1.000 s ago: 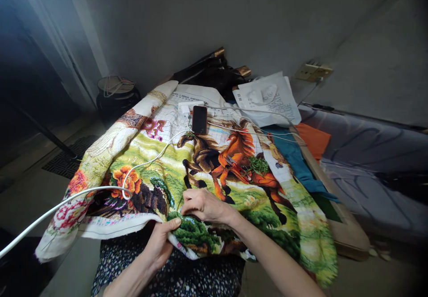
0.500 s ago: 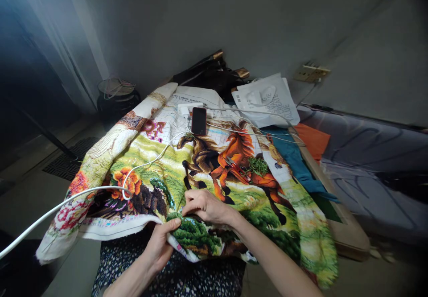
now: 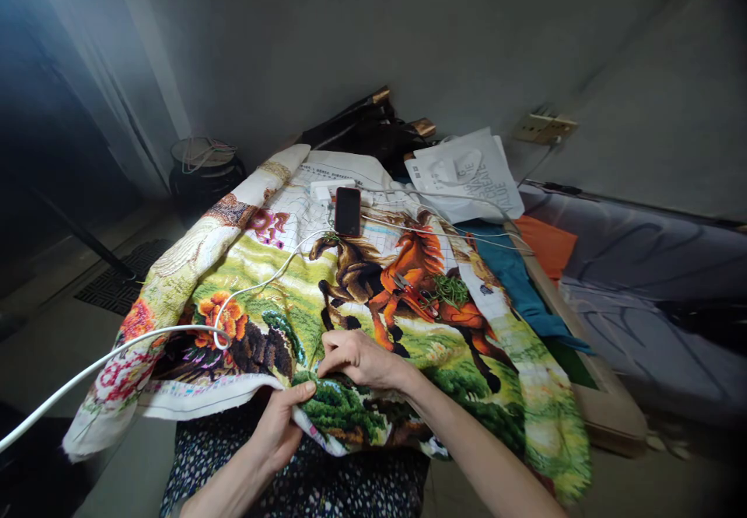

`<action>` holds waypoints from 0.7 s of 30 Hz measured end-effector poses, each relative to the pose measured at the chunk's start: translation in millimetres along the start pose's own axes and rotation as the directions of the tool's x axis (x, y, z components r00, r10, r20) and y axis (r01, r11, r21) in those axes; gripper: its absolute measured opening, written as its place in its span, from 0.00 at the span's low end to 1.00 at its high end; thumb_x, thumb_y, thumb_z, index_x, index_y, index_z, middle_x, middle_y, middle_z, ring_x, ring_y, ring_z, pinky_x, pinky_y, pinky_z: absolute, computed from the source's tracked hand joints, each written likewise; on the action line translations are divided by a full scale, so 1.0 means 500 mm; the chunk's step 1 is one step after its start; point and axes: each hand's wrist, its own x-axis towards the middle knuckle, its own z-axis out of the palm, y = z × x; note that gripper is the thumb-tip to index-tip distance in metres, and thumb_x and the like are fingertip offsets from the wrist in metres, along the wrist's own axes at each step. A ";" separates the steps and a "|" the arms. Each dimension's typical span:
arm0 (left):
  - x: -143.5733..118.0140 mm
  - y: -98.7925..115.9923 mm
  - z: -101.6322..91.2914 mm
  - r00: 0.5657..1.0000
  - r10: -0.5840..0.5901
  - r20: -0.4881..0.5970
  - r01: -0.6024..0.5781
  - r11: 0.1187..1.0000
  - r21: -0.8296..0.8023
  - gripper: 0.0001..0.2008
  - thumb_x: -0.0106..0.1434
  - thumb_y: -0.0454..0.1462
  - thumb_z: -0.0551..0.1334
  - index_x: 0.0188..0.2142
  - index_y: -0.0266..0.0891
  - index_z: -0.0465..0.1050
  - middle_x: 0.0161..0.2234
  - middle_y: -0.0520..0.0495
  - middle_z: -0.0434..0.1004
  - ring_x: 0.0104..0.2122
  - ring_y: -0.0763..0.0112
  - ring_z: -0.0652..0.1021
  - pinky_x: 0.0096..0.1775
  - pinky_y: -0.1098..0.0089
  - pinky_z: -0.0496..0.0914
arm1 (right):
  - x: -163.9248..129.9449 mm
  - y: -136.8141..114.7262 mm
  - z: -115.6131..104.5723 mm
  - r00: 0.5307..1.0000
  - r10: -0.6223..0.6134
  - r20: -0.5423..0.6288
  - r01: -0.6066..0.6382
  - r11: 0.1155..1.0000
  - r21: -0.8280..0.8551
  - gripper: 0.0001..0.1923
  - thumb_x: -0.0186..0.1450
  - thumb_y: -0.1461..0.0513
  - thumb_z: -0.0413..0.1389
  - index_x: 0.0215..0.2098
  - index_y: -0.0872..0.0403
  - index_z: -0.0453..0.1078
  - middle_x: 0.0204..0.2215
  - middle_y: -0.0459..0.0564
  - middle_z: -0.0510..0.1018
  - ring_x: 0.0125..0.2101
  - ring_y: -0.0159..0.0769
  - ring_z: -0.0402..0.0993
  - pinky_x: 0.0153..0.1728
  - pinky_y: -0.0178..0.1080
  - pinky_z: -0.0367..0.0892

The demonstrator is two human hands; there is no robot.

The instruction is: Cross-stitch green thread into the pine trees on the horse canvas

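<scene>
A large cross-stitch cloth [image 3: 274,257] with horses, flowers and green hills spreads over the surface before me and hangs over my lap. My left hand [image 3: 278,426] pinches its near edge, thumb on top and fingers hidden underneath. Just right of that thumb, my right hand [image 3: 362,358] rests on the stitched green area with its fingertips pressed together. Whatever lies between those fingertips is too small to make out. Red-handled scissors [image 3: 415,295] and a tangle of green thread [image 3: 451,291] lie on the cloth beyond my right hand.
A phone [image 3: 348,211] lies beside a white power strip [image 3: 331,188]. One white cable [image 3: 105,362] crosses the cloth's left side. White printed bags [image 3: 467,176], teal fabric [image 3: 513,288] and a wall socket [image 3: 545,128] are at right. A dark round stool [image 3: 205,172] stands back left.
</scene>
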 end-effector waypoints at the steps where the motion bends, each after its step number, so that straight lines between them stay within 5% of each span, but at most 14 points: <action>1: 0.001 0.000 -0.001 1.000 -0.002 0.002 0.002 1.000 -0.003 0.11 0.42 0.35 0.72 0.28 0.33 0.80 0.27 0.43 0.83 0.33 0.57 0.81 0.45 0.59 0.69 | 0.001 -0.001 0.000 1.000 0.003 -0.001 -0.003 1.000 -0.012 0.15 0.59 0.73 0.54 0.33 0.53 0.80 0.24 0.43 0.67 0.25 0.28 0.65 0.25 0.30 0.56; 21: 0.001 -0.007 0.001 0.998 0.056 0.006 -0.056 0.998 -0.035 0.11 0.45 0.34 0.72 0.29 0.31 0.80 0.27 0.45 0.82 0.29 0.66 0.78 0.40 0.65 0.70 | 0.002 -0.058 0.009 0.997 0.067 0.043 -0.050 0.948 -0.314 0.07 0.61 0.71 0.54 0.35 0.55 0.72 0.29 0.47 0.76 0.32 0.34 0.70 0.31 0.33 0.59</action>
